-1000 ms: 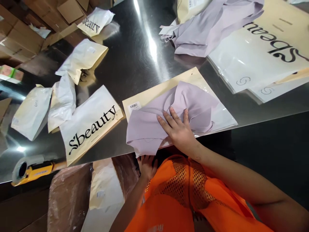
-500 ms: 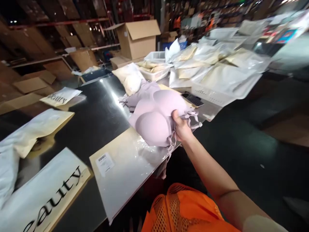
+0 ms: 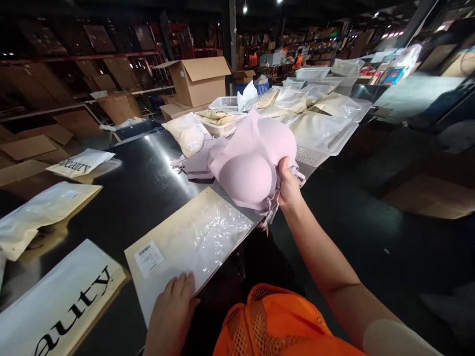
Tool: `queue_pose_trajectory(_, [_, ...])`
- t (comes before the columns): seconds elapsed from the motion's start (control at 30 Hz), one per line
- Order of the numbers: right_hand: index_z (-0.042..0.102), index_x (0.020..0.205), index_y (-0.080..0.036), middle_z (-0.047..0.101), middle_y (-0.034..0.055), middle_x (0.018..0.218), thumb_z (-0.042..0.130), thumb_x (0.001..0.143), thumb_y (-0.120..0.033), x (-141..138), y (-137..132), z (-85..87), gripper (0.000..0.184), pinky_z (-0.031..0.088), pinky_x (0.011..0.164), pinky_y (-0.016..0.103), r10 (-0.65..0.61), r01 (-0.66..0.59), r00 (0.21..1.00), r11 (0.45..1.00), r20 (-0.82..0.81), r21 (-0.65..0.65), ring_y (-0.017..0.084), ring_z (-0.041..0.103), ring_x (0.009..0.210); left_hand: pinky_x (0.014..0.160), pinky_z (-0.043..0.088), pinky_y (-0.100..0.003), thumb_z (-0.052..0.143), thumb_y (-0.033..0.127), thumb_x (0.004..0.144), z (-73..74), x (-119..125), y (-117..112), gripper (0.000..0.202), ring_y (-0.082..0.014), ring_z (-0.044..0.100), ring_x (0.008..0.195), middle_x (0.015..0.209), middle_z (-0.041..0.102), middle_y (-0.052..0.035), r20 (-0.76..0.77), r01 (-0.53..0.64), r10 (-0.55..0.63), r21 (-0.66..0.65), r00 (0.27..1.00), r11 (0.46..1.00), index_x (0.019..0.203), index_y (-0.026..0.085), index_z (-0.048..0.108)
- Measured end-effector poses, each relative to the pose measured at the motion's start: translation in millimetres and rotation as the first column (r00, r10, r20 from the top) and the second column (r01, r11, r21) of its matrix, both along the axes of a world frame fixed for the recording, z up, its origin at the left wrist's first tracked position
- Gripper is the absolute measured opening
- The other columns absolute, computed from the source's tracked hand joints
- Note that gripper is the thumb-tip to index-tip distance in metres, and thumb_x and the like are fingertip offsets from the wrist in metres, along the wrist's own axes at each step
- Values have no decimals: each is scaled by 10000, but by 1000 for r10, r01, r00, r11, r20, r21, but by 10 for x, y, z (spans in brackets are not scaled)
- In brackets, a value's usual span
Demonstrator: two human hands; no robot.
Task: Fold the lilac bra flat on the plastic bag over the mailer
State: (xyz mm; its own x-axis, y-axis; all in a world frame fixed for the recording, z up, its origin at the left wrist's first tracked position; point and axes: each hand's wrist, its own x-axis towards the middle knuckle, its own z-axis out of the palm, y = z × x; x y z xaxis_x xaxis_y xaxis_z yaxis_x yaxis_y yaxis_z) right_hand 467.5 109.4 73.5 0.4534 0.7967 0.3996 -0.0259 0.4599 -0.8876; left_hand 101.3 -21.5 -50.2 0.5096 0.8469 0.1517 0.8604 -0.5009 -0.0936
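A pale lilac bra (image 3: pixel 247 173) with padded cups is held up over the table. My right hand (image 3: pixel 290 187) is closed on its side edge, thumb on top, with straps dangling below. A flat plastic bag (image 3: pixel 185 232) with a white barcode label (image 3: pixel 148 258) lies at the table's front edge. On its near end my left hand (image 3: pixel 174 306) rests, fingers laid flat. Behind the bra, more lilac bras (image 3: pixel 204 160) lie on the table, partly hidden.
Printed bags (image 3: pixel 70 306) lie at left on the dark shiny table (image 3: pixel 122 183). White baskets (image 3: pixel 313 157) heaped with packed bags stand at the back right. An open carton (image 3: pixel 202 81) is behind. People in orange vests (image 3: pixel 298 60) are far off.
My left hand has come into view onto the plastic bag. My right hand has raised the bra off the table. The view has shifted, with more of the background now showing.
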Motion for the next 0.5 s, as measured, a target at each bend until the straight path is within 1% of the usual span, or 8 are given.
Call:
queue_pose_trajectory(0.07, [593, 1241, -141, 695, 140, 1150, 445, 822, -816, 57, -91, 7, 808, 527, 1028, 403, -2, 2, 1000, 1000, 1, -7, 254, 631, 1177, 872, 537, -306, 382, -19, 892, -44, 86, -9, 471, -229, 645, 1119, 1207, 694, -97, -75, -11, 12, 3, 997, 1000, 1252, 148, 636])
queue_pose_trajectory(0.1, [603, 1222, -150, 697, 137, 1144, 480, 777, -842, 80, -138, -3, 832, 538, 1012, 396, -13, 13, 1000, 1000, -6, -13, 261, 643, 1157, 884, 519, -283, 319, -84, 861, -55, 105, -19, 549, -204, 646, 1121, 1216, 690, -93, -89, -17, 16, -7, 996, 1000, 1248, 145, 634])
queue_pose_trajectory(0.13, [613, 1204, -158, 697, 136, 1145, 518, 727, -865, 100, -184, -21, 858, 545, 1001, 392, -27, 27, 1000, 999, -15, -22, 268, 651, 1140, 866, 510, -261, 275, -122, 833, -54, 108, -21, 600, -180, 662, 1084, 1204, 693, -88, -91, -27, 24, -37, 996, 999, 1228, 148, 638])
queue_pose_trajectory(0.2, [632, 1175, -161, 698, 144, 1141, 578, 651, -883, 130, -272, -68, 893, 538, 1007, 397, -51, 50, 998, 998, -23, -49, 283, 654, 1133, 730, 494, -244, 249, -127, 818, -10, 78, 11, 582, -157, 705, 902, 1073, 717, -66, -82, -69, 57, -155, 995, 986, 1088, 170, 670])
queue_pose_trajectory(0.27, [648, 1166, -156, 704, 152, 1118, 609, 621, -882, 151, -358, -114, 908, 514, 1038, 410, -50, 49, 999, 997, -12, -65, 291, 649, 1142, 602, 433, -255, 272, -39, 881, 71, 27, 87, 445, -156, 686, 710, 866, 691, -35, -53, -101, 89, -278, 995, 955, 873, 195, 650])
queue_pose_trajectory(0.33, [646, 1196, -162, 711, 148, 1093, 614, 630, -870, 164, -444, -149, 907, 495, 1059, 419, 0, 1, 1000, 998, 28, -55, 286, 652, 1134, 574, 388, -269, 301, 105, 950, 157, -12, 177, 358, -167, 659, 656, 736, 632, -14, 16, -93, 104, -326, 994, 941, 736, 208, 570])
queue_pose_trajectory(0.43, [617, 1267, -185, 715, 135, 1089, 598, 660, -859, 167, -556, -190, 907, 515, 1036, 432, 94, -91, 992, 995, 79, -46, 277, 669, 1095, 567, 362, -278, 365, 339, 967, 245, -14, 285, 353, -163, 604, 594, 652, 571, 5, 154, -57, 111, -319, 982, 946, 657, 216, 478])
queue_pose_trajectory(0.5, [607, 1276, -191, 713, 136, 1099, 619, 637, -858, 157, -602, -224, 924, 538, 1005, 439, 94, -92, 993, 995, 66, -43, 282, 678, 1075, 564, 364, -274, 361, 456, 956, 271, 20, 332, 433, -152, 568, 565, 614, 527, 6, 250, -31, 121, -338, 961, 941, 601, 214, 422])
